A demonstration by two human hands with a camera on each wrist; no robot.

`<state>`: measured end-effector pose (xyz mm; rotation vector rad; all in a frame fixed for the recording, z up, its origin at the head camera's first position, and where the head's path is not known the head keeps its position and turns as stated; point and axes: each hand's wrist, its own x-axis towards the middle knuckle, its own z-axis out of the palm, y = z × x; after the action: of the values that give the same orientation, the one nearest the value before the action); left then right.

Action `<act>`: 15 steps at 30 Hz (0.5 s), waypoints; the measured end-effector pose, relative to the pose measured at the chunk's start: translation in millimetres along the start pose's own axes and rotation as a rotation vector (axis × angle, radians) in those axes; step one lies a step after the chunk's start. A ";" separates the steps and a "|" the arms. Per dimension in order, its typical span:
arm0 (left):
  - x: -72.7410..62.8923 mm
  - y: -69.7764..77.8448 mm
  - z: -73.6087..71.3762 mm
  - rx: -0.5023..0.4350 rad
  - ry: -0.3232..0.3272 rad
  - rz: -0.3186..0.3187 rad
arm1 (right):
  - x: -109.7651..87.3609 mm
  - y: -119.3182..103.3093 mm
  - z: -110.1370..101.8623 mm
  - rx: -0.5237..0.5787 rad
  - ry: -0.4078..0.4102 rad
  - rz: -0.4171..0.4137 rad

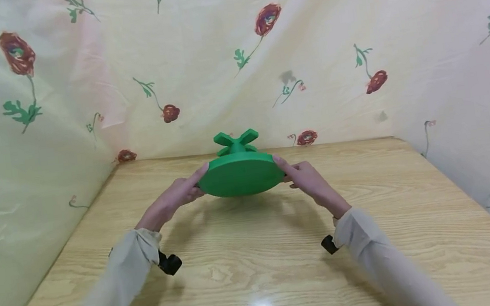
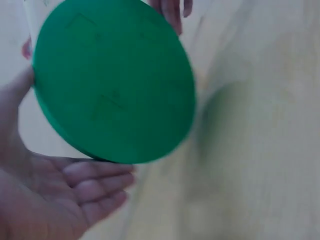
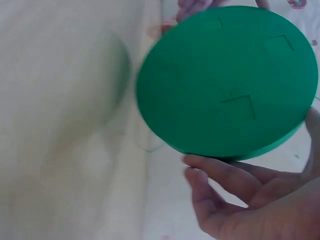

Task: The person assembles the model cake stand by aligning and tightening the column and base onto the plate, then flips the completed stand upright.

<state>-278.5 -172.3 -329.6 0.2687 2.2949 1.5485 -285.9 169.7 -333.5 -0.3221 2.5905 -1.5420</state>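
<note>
Both hands hold a green round stand (image 1: 241, 176) over the far part of the table, its flat disc tilted to face me. Behind the disc's upper edge shows a cross-shaped foot (image 1: 236, 143) with several arms. My left hand (image 1: 177, 194) grips the disc's left edge, thumb along the rim and fingers beneath. On the opposite edge, my right hand (image 1: 307, 177) has its thumb at the rim and the other fingers bent under it. Faint L-shaped marks show on the green disc (image 3: 225, 80) in the right wrist view.
A wood-grain table (image 1: 249, 259) lies beneath, with the stand's shadow on it. Pale flower-printed cloth (image 1: 196, 52) hangs behind and along both sides. Small black devices (image 1: 170, 263) sit at both wrists, below the light sleeves.
</note>
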 end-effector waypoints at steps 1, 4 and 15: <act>0.5 6.6 -1.5 0.024 -0.034 -0.012 | 0.1 -2.9 -3.7 -0.008 -0.015 0.007; 0.9 25.6 -5.1 0.062 -0.125 -0.049 | 0.6 -11.8 -14.9 -0.047 -0.064 0.030; 7.8 63.7 -12.7 0.178 -0.296 -0.203 | 4.6 -41.2 -38.4 -0.123 -0.192 0.119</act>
<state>-293.3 -156.1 -268.0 0.2799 2.1510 1.1264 -293.0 182.5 -278.9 -0.3048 2.5097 -1.2517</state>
